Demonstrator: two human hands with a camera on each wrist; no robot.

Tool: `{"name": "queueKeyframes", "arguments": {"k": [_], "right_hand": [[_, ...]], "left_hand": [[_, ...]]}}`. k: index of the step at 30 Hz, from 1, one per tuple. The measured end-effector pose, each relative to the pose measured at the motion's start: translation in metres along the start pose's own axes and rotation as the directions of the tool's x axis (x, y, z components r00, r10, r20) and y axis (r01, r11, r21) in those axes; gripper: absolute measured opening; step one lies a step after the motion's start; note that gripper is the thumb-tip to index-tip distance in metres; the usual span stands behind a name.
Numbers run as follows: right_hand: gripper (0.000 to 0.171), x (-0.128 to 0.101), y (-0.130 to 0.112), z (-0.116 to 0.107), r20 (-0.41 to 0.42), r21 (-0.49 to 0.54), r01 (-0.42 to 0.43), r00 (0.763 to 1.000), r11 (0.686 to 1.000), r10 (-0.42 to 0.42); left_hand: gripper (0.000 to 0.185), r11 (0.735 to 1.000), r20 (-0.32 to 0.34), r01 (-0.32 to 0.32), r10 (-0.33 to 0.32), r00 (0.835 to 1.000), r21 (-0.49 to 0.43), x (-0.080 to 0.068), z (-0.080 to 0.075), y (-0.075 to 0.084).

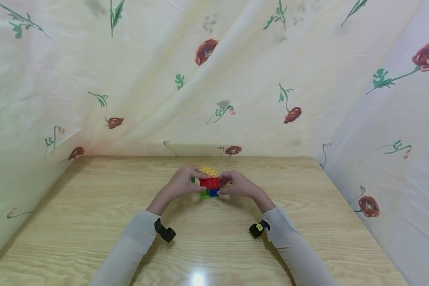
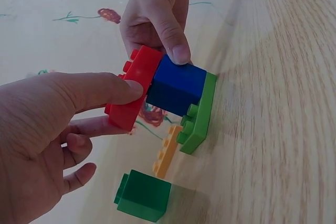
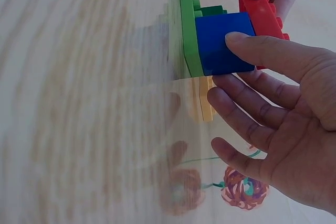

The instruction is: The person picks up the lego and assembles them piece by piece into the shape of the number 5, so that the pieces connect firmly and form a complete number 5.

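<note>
No lettering, label, brand or number is legible anywhere: the toy bricks [image 1: 209,186], wooden table [image 1: 214,246] and flowered cloth [image 1: 236,79] bear no readable text.

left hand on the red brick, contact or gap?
Touching. Left wrist view: the left hand presses its thumb flat on the red brick, no gap visible.

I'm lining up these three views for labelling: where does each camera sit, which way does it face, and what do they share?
Head: worn high, facing forward and down at the table; both forearms, left hand and right hand show.
Left wrist: low beside the left hand, facing the red brick and blue brick; both hands show.
Right wrist: low beside the right hand, facing the blue brick on the light green plate; both hands show.
Shared: all see the red and blue bricks.
</note>
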State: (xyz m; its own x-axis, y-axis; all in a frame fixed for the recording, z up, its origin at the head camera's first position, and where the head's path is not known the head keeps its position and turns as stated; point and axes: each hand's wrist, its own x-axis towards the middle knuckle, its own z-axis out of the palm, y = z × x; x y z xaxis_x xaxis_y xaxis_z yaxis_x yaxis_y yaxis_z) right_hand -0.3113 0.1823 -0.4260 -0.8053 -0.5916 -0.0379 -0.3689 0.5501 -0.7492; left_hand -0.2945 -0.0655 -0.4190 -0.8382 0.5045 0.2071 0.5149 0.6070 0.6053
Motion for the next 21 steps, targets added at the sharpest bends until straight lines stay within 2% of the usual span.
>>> {"name": "queueKeyframes", "arguments": {"k": [21], "right_hand": [[0.032,-0.0003,0.0019,0.0004,0.009,0.028,0.034,0.999,0.999,-0.035]], "left_hand": [[0.038,0.998,0.052,0.038,-0.036,0.998,-0.051,0.0009,-0.0007,0.0047]]}}
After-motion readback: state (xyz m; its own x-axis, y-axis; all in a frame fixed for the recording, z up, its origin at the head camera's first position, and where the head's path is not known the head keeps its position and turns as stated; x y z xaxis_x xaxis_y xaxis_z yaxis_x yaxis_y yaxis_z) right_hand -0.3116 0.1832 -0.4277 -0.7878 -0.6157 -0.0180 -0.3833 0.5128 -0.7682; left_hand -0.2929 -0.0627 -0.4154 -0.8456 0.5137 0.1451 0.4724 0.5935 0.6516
